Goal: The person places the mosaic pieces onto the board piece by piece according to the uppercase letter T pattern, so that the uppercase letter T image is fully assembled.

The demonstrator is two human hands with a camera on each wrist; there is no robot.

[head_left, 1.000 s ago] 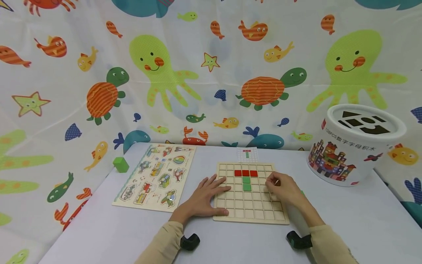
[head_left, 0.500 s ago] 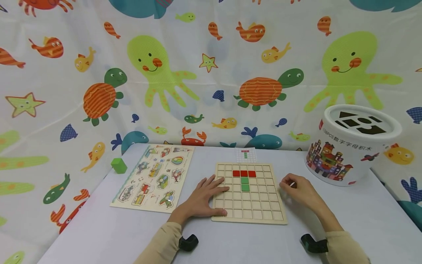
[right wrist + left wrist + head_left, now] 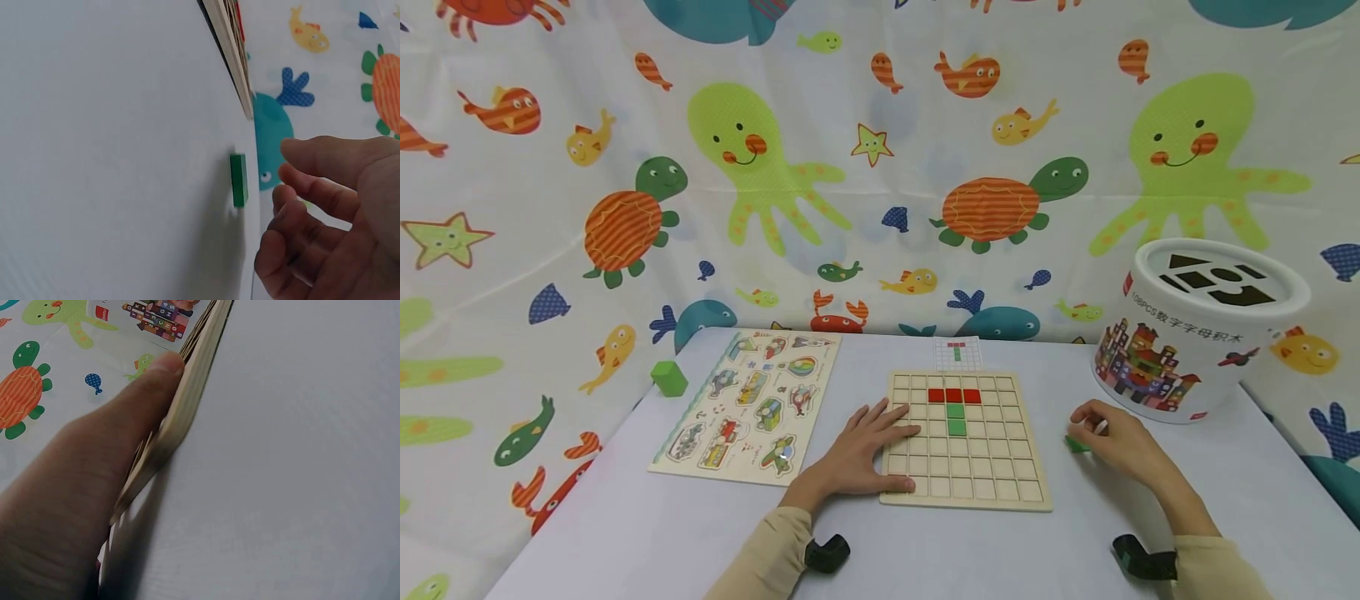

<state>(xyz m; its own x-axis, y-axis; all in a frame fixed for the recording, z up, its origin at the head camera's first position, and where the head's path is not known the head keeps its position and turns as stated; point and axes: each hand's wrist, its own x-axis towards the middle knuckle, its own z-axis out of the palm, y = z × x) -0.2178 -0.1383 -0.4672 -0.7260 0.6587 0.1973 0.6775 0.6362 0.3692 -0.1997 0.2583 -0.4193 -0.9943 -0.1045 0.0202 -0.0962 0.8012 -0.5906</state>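
My left hand (image 3: 868, 450) rests with spread fingers on the left edge of a wooden grid board (image 3: 996, 493); its thumb (image 3: 140, 394) lies along the rim. Three red tiles (image 3: 953, 396) sit in a row on the grid, with two green tiles (image 3: 956, 419) in a column below the middle one. To the right of the board, my right hand (image 3: 1116, 437) hovers with loosely bent fingers and nothing between them. Close by its fingertips, a green tile (image 3: 239, 180) lies on the table. A gap shows between hand and tile in the right wrist view.
Behind the board lies a small paper card (image 3: 957, 354) printed with a red and green grid pattern. A picture puzzle board (image 3: 748, 408) is at the left, beside a green cube (image 3: 669, 378). A white bucket (image 3: 1198, 333) with a shape-cutout lid stands at the right.
My right hand has moved right, from over the board's right side to beside the loose green tile on the table. The left hand stays put. The head view has shifted slightly.
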